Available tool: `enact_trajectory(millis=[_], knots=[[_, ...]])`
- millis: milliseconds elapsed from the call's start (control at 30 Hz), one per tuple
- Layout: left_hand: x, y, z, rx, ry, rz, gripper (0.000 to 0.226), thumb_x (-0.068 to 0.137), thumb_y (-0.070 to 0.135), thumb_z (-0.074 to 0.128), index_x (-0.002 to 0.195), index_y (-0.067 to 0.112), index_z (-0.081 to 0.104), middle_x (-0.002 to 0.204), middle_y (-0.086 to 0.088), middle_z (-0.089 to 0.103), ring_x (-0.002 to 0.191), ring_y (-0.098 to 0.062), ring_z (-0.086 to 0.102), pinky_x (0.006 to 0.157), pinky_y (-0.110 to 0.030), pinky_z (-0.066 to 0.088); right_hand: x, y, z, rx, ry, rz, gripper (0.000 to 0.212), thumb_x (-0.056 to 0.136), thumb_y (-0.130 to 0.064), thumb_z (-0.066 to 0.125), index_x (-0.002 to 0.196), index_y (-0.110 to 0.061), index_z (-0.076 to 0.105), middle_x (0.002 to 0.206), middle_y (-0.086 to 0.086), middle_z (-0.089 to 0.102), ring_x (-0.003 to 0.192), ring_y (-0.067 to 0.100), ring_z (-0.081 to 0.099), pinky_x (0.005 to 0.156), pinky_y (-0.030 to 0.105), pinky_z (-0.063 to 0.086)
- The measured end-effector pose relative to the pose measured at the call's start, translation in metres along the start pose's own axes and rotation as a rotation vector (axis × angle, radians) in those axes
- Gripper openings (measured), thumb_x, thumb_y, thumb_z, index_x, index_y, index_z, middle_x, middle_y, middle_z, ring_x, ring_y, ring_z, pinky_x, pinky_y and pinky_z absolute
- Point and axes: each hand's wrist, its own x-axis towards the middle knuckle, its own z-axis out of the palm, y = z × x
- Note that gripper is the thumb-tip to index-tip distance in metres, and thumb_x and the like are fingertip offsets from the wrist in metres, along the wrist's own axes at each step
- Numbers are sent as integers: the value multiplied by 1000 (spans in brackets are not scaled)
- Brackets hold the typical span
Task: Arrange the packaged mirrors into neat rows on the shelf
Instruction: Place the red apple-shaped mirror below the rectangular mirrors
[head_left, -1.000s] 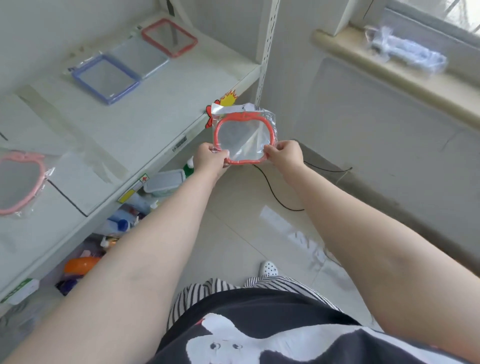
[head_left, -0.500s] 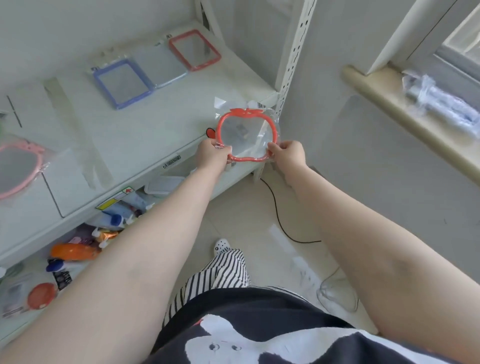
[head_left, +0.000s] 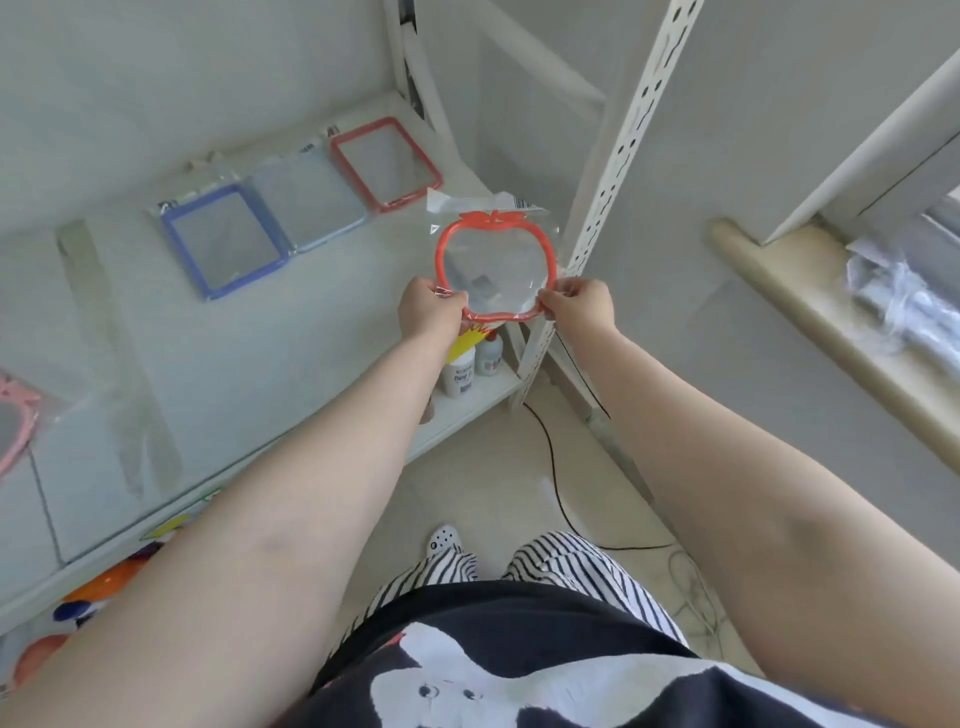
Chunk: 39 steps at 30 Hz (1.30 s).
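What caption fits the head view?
Both hands, left hand and right hand, hold a bagged red mirror above the shelf.

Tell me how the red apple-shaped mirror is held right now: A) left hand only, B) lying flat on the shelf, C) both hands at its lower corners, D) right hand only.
C: the left hand and right hand each pinch a lower corner of the apple-shaped mirror, above the shelf.

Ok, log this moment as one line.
phase: carrying to shelf | left hand: holds red apple mirror | right hand: holds same mirror | placed: blue mirror, red square mirror
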Motion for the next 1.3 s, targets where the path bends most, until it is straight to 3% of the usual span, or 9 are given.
enact_trajectory(millis=[167, 333, 500, 633, 700, 833, 967, 1100, 1300], knots=[[26, 11, 3, 17, 99, -30, 19, 79, 15, 69, 90, 16, 53, 105, -15, 70, 96, -31, 69, 90, -42, 55, 41, -22, 13, -73, -98, -51, 12, 87, -19, 65, 94, -12, 71, 78, 7, 70, 65, 16, 58, 71, 33, 53], [41, 19, 7, 60, 230, -100, 27, 77, 25, 72, 99, 10, 65, 104, -11, 72, 97, -29, 67, 86, -35, 52, 83, -45, 20, -139, -233, -130, 11, 87, -17, 64, 89, -9, 71, 66, 3, 63, 54, 13, 49, 51, 25, 39], [46, 20, 23, 3, 304, -114, 13, 78, 22, 73, 84, 16, 63, 100, -14, 72, 88, -30, 68, 79, -33, 52, 113, -46, 25, -189, -324, -142, 18, 87, -15, 60, 92, 0, 70, 71, 10, 58, 50, 15, 39, 47, 25, 33], [53, 15, 30, -22, 327, -146, 30, 79, 20, 72, 107, 11, 65, 109, -9, 70, 98, -29, 67, 82, -33, 52, 131, -41, 28, -240, -377, -110, 18, 88, -19, 59, 101, -9, 68, 75, 8, 60, 49, 14, 40, 44, 23, 33], [58, 11, 34, -25, 334, -157, 33, 79, 18, 72, 110, 10, 64, 110, -10, 69, 100, -30, 67, 88, -36, 54, 139, -38, 32, -256, -398, -90, 20, 89, -20, 58, 105, -12, 66, 76, 8, 60, 50, 14, 41, 43, 22, 33], [68, 6, 38, -32, 368, -168, 34, 78, 14, 72, 110, 11, 63, 107, -10, 69, 98, -28, 67, 90, -34, 53, 148, -32, 42, -233, -409, -55, 25, 89, -22, 61, 112, -14, 60, 89, 8, 67, 63, 19, 54, 52, 26, 42], [74, 0, 37, -4, 379, -167, 44, 78, 11, 70, 120, 13, 57, 95, -7, 69, 91, -23, 64, 80, -26, 46, 152, -29, 49, -185, -382, -42, 34, 86, -16, 65, 118, -17, 54, 102, 3, 65, 89, 29, 70, 80, 38, 58], [77, -5, 41, 55, 380, -141, 46, 77, 9, 69, 121, 15, 58, 93, -9, 70, 101, -26, 64, 84, -29, 48, 156, -29, 52, -255, -380, -71, 38, 84, -14, 66, 120, -19, 54, 97, -3, 61, 82, 27, 68, 79, 40, 59], [82, -7, 39, 72, 375, -131, 44, 74, 7, 71, 117, 13, 59, 99, -13, 71, 93, -27, 67, 82, -32, 52, 160, -28, 56, -286, -376, -88, 36, 84, -12, 66, 117, -19, 55, 80, -3, 60, 71, 23, 63, 77, 40, 59]])
